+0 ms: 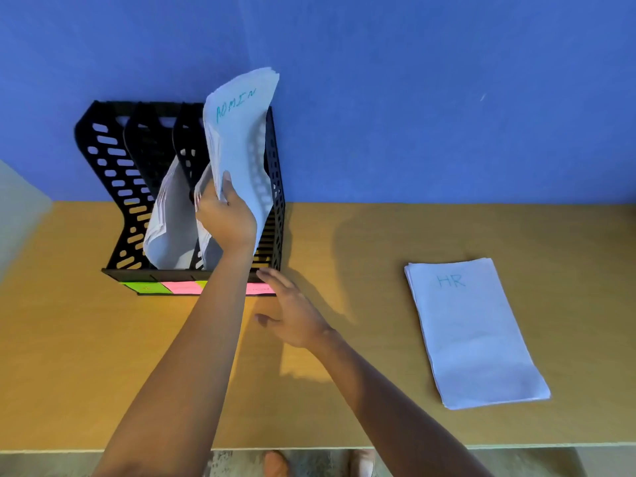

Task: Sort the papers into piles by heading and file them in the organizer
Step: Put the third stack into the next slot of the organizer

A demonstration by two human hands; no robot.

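Left hand [225, 215] pinches ADMIN stack [241, 139], upright, long axis vertical, bottom in rightmost slot of organizer [103, 160]. Right hand [292, 311] open, empty, nearer the HR pile [475, 332], flat on tabletop [378, 253] to its right, long axis near-far.

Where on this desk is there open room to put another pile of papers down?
Bare desk lies left of the arms, in front of the organizer. A second patch runs between the right hand and the HR pile. It is crowded at the organizer's front right, where the left hand holds the ADMIN stack.
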